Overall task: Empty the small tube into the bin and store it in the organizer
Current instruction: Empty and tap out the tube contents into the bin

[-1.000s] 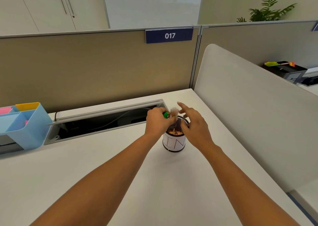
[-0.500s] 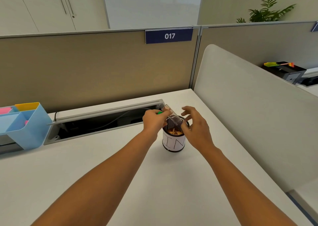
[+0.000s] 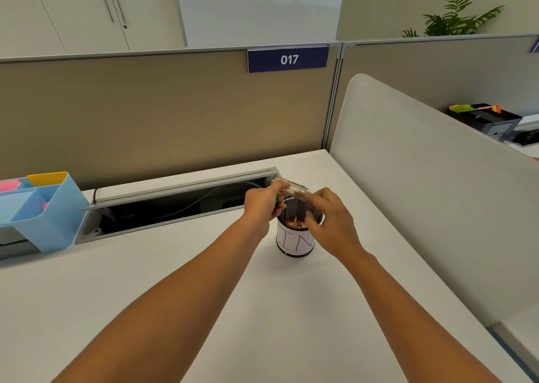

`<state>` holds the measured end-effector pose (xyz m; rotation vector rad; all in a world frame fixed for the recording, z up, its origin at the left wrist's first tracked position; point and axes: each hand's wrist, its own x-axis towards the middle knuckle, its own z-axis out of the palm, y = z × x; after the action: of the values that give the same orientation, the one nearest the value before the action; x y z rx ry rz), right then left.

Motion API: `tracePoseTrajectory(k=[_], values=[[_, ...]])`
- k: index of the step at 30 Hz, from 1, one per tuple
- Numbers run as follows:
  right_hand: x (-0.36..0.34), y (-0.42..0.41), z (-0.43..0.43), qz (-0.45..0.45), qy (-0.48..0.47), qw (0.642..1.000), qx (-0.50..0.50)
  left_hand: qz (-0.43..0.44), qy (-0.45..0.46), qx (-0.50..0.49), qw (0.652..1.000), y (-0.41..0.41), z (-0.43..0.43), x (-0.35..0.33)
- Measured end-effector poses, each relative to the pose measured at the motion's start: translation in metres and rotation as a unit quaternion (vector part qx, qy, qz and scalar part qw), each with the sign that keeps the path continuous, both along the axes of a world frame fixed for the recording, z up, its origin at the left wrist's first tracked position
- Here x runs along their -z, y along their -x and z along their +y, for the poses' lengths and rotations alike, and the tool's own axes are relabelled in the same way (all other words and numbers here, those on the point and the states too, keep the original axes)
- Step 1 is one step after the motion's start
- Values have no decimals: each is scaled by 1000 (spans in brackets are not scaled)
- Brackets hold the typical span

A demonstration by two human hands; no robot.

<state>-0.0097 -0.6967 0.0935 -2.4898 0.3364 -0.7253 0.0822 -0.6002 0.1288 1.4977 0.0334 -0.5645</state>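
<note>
A small clear tube (image 3: 290, 188) lies almost level just above the bin's far rim, its open mouth pointing right. My left hand (image 3: 262, 206) is shut on the tube's left end, and a bit of green cap (image 3: 276, 199) shows in the same hand. My right hand (image 3: 331, 225) hovers over the bin's right side with loosely curled fingers, the index fingertip touching the tube's mouth end. The bin (image 3: 294, 241) is a black mesh cup with a white handwritten label and brownish bits inside. The light blue organizer (image 3: 49, 216) stands at the far left of the desk.
An open cable tray (image 3: 175, 204) runs along the back of the white desk (image 3: 145, 280), between organizer and bin. A brown partition rises behind it, and a pale divider panel (image 3: 423, 193) walls off the right side.
The tube has tipped from upright to nearly level over the bin, its mouth to the right. My right hand has closed in on the tube's end and the bin's rim.
</note>
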Motion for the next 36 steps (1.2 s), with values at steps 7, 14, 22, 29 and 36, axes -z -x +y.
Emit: tracePoseTrajectory(k=[7,14,22,29,36], values=[[1,-8,-2,91,43,995,-22,8,10,32,999,2,-1,-1],[-6,-11,1,134,70,988,-5,-6,12,63,998,1,-1,-3],[-4,-13,4,125,31,992,10,-12,13,52,998,1,-2,1],[3,-3,-6,116,38,992,-12,-26,4,37,999,-3,1,4],[6,10,-12,97,20,995,-18,-64,-25,18,997,-5,4,9]])
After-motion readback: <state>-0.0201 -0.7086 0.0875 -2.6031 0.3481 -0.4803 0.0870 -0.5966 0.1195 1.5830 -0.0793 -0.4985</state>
